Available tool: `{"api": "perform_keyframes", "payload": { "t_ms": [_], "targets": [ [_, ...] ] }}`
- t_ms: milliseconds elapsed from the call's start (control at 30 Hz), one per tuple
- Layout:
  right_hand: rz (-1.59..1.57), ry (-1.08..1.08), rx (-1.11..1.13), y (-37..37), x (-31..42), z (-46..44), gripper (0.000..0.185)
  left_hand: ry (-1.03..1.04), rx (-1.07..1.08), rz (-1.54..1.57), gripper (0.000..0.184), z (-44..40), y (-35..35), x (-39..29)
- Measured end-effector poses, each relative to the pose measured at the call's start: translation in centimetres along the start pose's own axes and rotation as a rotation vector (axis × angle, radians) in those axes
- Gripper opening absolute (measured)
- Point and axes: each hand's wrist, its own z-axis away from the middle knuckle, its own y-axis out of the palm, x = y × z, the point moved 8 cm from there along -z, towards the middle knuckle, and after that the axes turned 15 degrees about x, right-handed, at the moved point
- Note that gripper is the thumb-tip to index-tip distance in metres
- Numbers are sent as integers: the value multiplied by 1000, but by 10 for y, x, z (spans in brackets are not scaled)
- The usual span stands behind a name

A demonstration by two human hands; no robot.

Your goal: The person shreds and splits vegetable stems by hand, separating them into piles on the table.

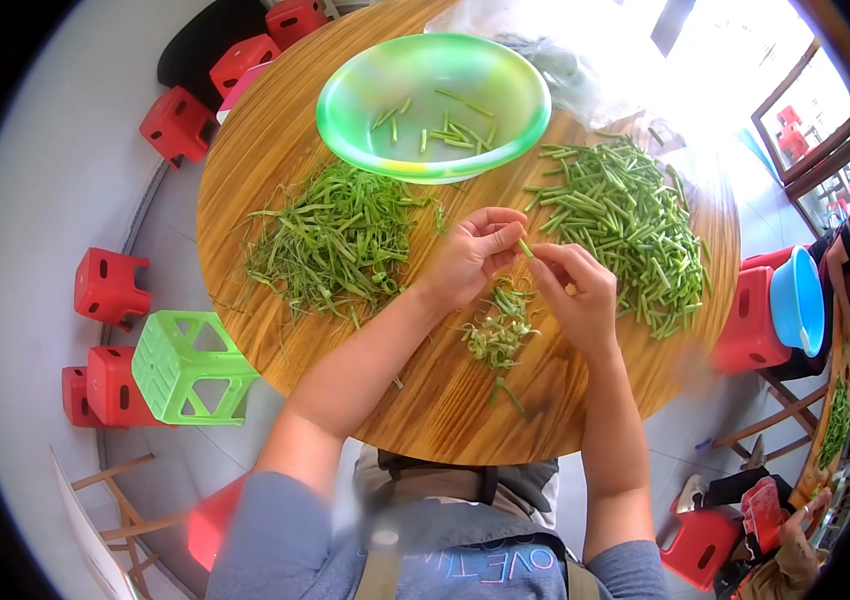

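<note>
Between the fingertips of my left hand [473, 256] and my right hand [577, 292] is a short green vegetable stem [526, 248], pinched from both sides. Just below them on the table lies a small heap of pale, curled trimmings [500, 332]. A tangled pile of thin green leafy strips [330, 240] is beside my left hand. To the right of my right hand spreads a large pile of cut green stems [630, 225]. Beyond my hands stands a green-and-yellow basin [385, 165] with several cut stem pieces inside.
All this rests on a round wooden table [425, 415]. Clear plastic bags [585, 75] lie at its far right. Around it stand red stools [177, 125], a green stool [190, 368] and a blue basin [797, 300]. Other people sit at the right by another table with greens [835, 425].
</note>
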Motion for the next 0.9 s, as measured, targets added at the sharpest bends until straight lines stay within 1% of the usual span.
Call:
{"api": "perform_keyframes", "payload": {
  "t_ms": [100,200,400,500,700,833,900],
  "targets": [
    [41,-44,-21,-1,1,1,12,26,-16,-9,21,1,0,-3],
    [72,-83,3,2,3,0,12,57,-32,-46,21,1,-2,-6],
    [121,-68,17,5,3,0,10,80,-85,-123,21,2,-5,-7],
    [135,-14,48,6,0,1,9,90,-103,-153,20,3,-6,-8],
    [228,-73,0,5,5,2,9,107,-124,-198,20,3,-3,-10],
    [209,-49,-38,4,4,3,10,90,-133,-166,22,3,1,-6],
    [179,-29,-41,4,4,2,9,57,-98,-145,26,2,1,-1]
  ]
}}
